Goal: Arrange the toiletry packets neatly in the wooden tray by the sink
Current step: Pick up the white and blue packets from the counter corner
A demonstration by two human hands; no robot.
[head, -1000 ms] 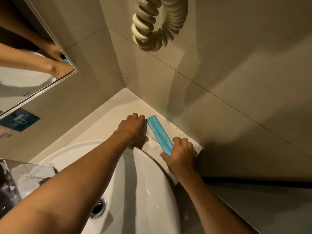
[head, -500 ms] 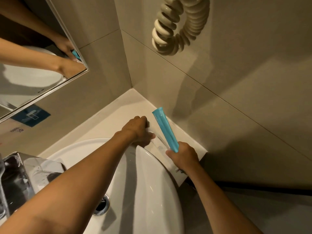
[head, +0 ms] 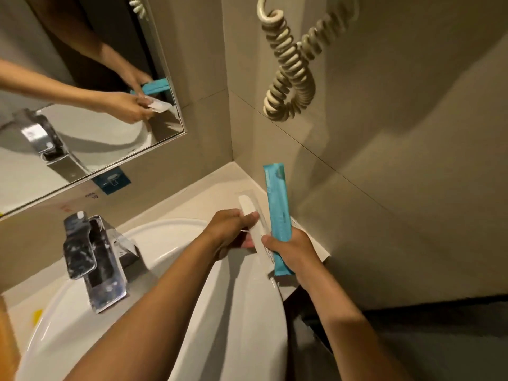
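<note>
Blue packet (head: 277, 215): gripped low in right hand (head: 295, 253), long axis upright, centre-right of frame. White packet (head: 254, 221): pinched in left hand (head: 229, 232), parallel, just beside. Wooden tray (head: 7, 342): possibly the brown edge at lower left, across the sink (head: 170, 229); left hand nearer.

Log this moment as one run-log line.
left hand: holds white packet | right hand: holds blue packet | over sink corner | tray: unseen
</note>
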